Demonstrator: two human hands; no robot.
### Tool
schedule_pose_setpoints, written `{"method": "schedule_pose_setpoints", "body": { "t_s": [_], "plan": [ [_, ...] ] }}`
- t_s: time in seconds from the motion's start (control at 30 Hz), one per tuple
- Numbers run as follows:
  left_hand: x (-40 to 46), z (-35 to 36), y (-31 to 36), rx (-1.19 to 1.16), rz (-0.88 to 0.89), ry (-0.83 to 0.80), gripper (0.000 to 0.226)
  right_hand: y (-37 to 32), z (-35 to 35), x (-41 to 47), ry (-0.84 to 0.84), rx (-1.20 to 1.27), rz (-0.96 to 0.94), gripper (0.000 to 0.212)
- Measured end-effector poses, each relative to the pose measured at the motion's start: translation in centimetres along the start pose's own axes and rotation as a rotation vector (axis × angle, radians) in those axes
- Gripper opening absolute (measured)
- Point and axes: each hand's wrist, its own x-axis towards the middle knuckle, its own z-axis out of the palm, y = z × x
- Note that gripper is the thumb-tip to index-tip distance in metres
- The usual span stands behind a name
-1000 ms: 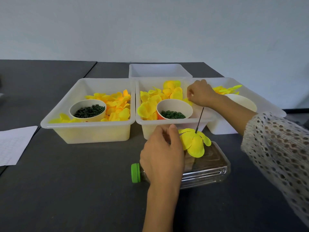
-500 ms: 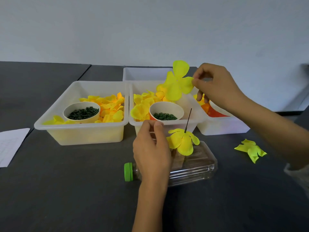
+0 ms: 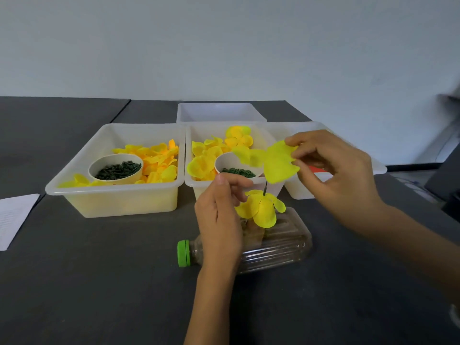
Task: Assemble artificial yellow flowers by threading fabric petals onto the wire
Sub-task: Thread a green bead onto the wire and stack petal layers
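A half-built yellow flower (image 3: 261, 209) sits on a thin dark wire (image 3: 264, 188) that points up above a clear bottle (image 3: 278, 245) lying on its side. My left hand (image 3: 219, 220) holds the flower just below its petals, with fingers curled. My right hand (image 3: 333, 170) pinches a loose yellow fabric petal piece (image 3: 276, 165) right above the wire's tip. Whether the petal touches the wire cannot be told.
Two white bins (image 3: 114, 190) (image 3: 191, 185) hold yellow petals, each with a paper cup of dark green parts (image 3: 117, 169) (image 3: 237, 171). An empty bin (image 3: 221, 113) stands behind, another bin (image 3: 373, 165) at right. White paper (image 3: 12, 217) lies at the left edge.
My right hand has brought the petal piece down from above the bins to just over the wire tip. The left hand still holds the flower.
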Motion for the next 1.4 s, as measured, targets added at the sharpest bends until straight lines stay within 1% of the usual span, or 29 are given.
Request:
{"method": "schedule_pose_setpoints", "body": {
  "t_s": [0.07,0.17,0.23,0.3,0.4,0.47,0.57,0.63,0.7,0.77,0.8,0.93,1.0,1.03,1.1,1.13,1.17,1.2,1.27,1.3,1.33,1.37,1.4],
  "plan": [
    [0.1,0.1,0.3,-0.009,-0.049,-0.013,0.053,0.3,0.0,-0.6,0.009,-0.091,-0.089,0.003],
    [0.2,0.3,0.9,0.006,-0.142,-0.017,0.042,0.9,0.1,-1.2,0.018,-0.188,-0.212,0.004],
    [0.1,0.1,1.1,0.056,-0.107,-0.031,0.037,1.2,0.1,-1.4,-0.003,-0.230,-0.285,0.001],
    [0.0,0.0,1.2,0.089,-0.028,-0.068,0.035,1.7,0.1,-1.6,-0.028,-0.268,-0.353,0.007],
    [-0.2,0.0,1.1,0.083,-0.039,-0.078,0.030,2.1,0.1,-1.7,-0.061,-0.272,-0.416,0.012],
    [-0.1,-0.1,1.1,0.070,-0.061,-0.099,0.027,2.1,0.1,-1.7,-0.060,-0.266,-0.398,0.010],
    [0.0,-0.1,1.2,0.005,-0.092,-0.126,0.021,1.7,0.0,-1.5,-0.031,-0.207,-0.296,0.007],
    [0.2,0.0,1.2,-0.044,-0.102,-0.141,0.017,1.4,-0.1,-1.3,-0.008,-0.115,-0.183,0.015],
    [0.3,0.0,1.2,-0.093,-0.093,-0.159,0.016,0.8,-0.1,-1.1,0.000,0.042,-0.032,0.020],
    [0.3,-0.1,1.3,-0.129,-0.093,-0.163,0.017,0.0,-0.2,-0.6,-0.012,0.235,0.151,0.021],
    [0.3,-0.1,1.4,-0.142,-0.089,-0.161,0.018,-0.4,-0.3,-0.1,-0.018,0.283,0.237,0.023],
    [0.4,-0.2,1.8,-0.147,-0.061,-0.169,0.011,-1.1,-0.3,1.3,-0.055,0.359,0.470,0.046],
    [0.4,-0.2,1.9,-0.141,-0.057,-0.188,0.026,-1.4,-0.1,1.9,-0.087,0.415,0.535,0.046],
    [0.4,-0.2,1.8,-0.137,-0.064,-0.187,0.024,-1.6,0.0,2.3,-0.102,0.439,0.544,0.045],
    [0.4,-0.2,1.7,-0.123,-0.066,-0.166,0.005,-2.3,-0.2,2.7,-0.104,0.515,0.568,0.044],
    [0.4,-0.2,1.6,-0.114,-0.073,-0.151,0.007,-2.8,-0.4,2.8,-0.102,0.519,0.583,0.044],
    [0.4,-0.2,1.5,-0.108,-0.086,-0.144,0.010,-3.5,-0.7,2.7,-0.103,0.439,0.545,0.046],
    [0.4,-0.2,1.4,-0.103,-0.090,-0.132,0.012,-4.2,-0.9,2.4,-0.121,0.284,0.450,0.050],
    [0.5,-0.2,1.3,-0.094,-0.096,-0.122,0.016,-5.6,-1.0,1.7,-0.187,-0.064,0.231,0.067],
    [0.5,-0.2,1.2,-0.080,-0.099,-0.120,0.018,-6.2,-0.9,1.3,-0.209,-0.178,0.162,0.072],
    [0.5,-0.3,1.2,-0.069,-0.094,-0.120,0.019,-6.5,-0.7,1.1,-0.212,-0.243,0.119,0.069],
    [0.5,-0.2,1.1,-0.068,-0.089,-0.125,0.019,-6.6,-0.4,1.0,-0.197,-0.272,0.099,0.060],
    [0.4,-0.2,1.0,-0.070,-0.086,-0.131,0.018,-6.5,-0.3,1.0,-0.164,-0.276,0.101,0.045]
  ]
}}
